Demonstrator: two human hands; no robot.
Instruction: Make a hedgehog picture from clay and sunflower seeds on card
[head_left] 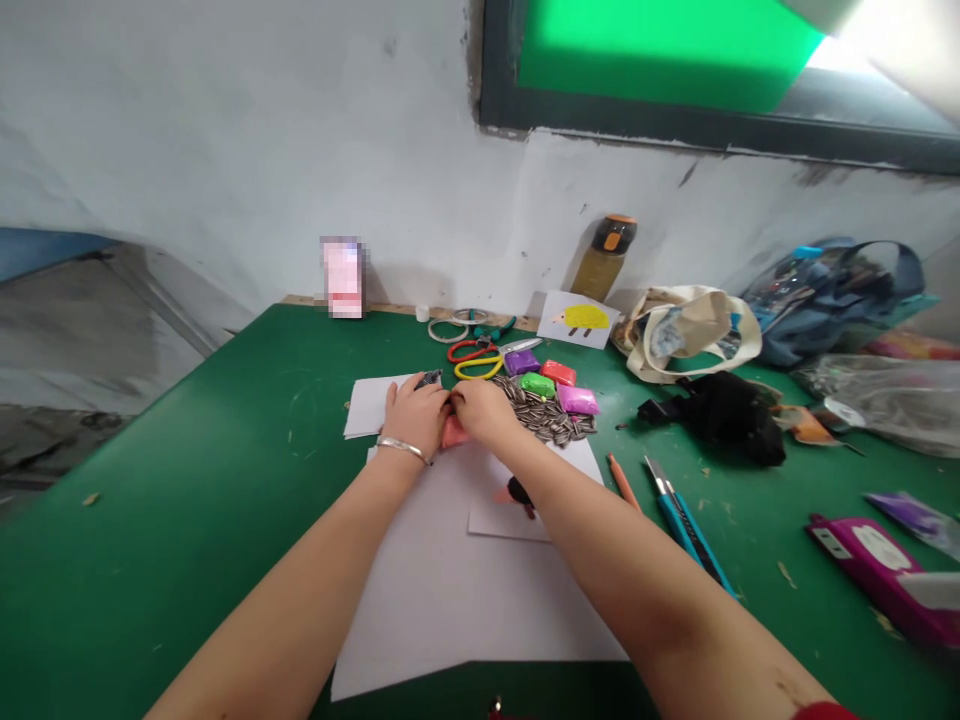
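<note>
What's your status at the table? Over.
Left hand and right hand at salmon packet, grip unclear. Seeds beside right hand. Right forearm partly covers drawing.

A small, glossy coral-pink packet point(453, 434), only partly visible, is held at the far edge of a large white sheet point(442, 580). On the sheet, a partly covered white card point(489, 521) lies flat, bearing a rounded black shape with a pink point at its left.
</note>
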